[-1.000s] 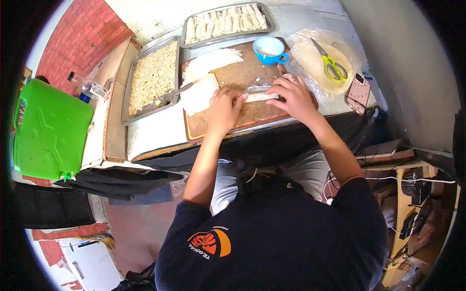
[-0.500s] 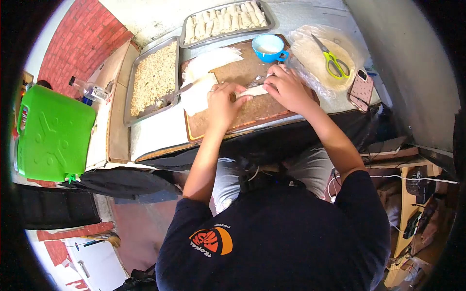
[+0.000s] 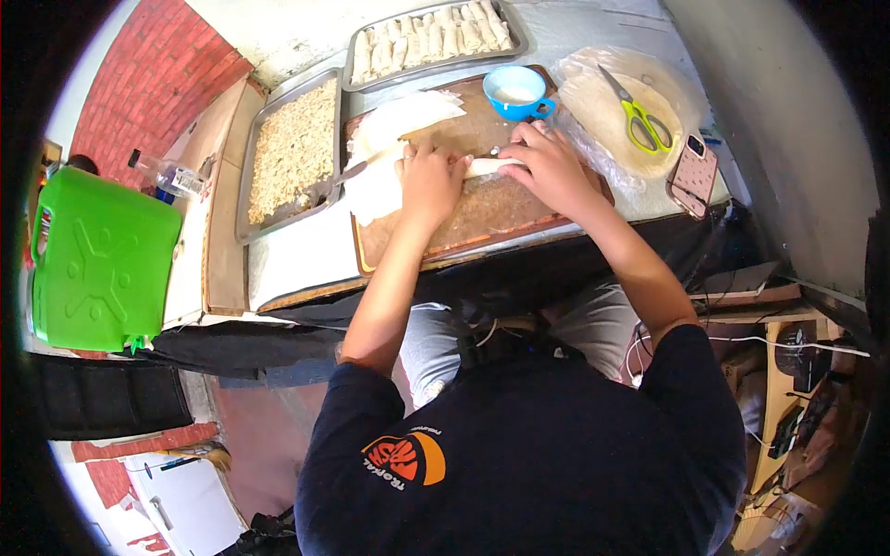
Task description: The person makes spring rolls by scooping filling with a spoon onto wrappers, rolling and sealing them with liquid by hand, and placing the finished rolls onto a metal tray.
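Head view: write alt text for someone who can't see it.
A left hand and right hand hold a white roll over a brown board. Nearby: a tray of crumbly food, tray of rolls, blue cup, scissors, phone.

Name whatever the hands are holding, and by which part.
A pale roll, by its two ends: the left hand at its left end, the right hand at its right.

Right of the right hand [image 3: 553,169] lies a phone [image 3: 692,176]. Far left of the left hand [image 3: 431,183] is a green container [image 3: 107,259].
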Available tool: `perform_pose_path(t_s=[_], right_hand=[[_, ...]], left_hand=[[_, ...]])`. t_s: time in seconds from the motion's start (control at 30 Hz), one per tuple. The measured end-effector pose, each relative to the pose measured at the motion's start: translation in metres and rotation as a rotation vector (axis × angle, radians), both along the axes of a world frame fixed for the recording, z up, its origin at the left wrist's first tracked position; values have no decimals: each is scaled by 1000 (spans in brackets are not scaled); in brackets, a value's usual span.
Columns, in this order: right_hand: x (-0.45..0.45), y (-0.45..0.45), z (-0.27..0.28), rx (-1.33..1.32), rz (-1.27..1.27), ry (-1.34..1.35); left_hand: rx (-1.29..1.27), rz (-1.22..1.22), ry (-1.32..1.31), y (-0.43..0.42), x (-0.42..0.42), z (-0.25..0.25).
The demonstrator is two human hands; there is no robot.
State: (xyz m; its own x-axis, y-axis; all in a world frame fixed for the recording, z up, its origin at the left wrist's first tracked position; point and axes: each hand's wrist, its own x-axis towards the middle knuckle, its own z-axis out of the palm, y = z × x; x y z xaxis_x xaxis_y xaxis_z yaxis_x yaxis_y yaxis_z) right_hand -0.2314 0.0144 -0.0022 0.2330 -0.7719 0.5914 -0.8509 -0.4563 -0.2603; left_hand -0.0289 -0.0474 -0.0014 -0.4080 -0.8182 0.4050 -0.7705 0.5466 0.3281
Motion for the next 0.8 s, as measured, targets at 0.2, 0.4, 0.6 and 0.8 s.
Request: perform_pose_path(t_s=[0.2, 0.4, 0.6, 0.8], right_hand=[[0, -14, -6, -2, -20, 2], [4, -19, 1, -66, -92, 12], [-1, -17, -1, -53, -11, 65], [-8, -21, -2, -47, 24, 84]], left_hand=[[37, -152, 147, 0, 5, 9], [122, -144, 122, -12, 5, 9], [113, -176, 107, -33, -3, 11], [125, -269, 101, -34, 3, 13]])
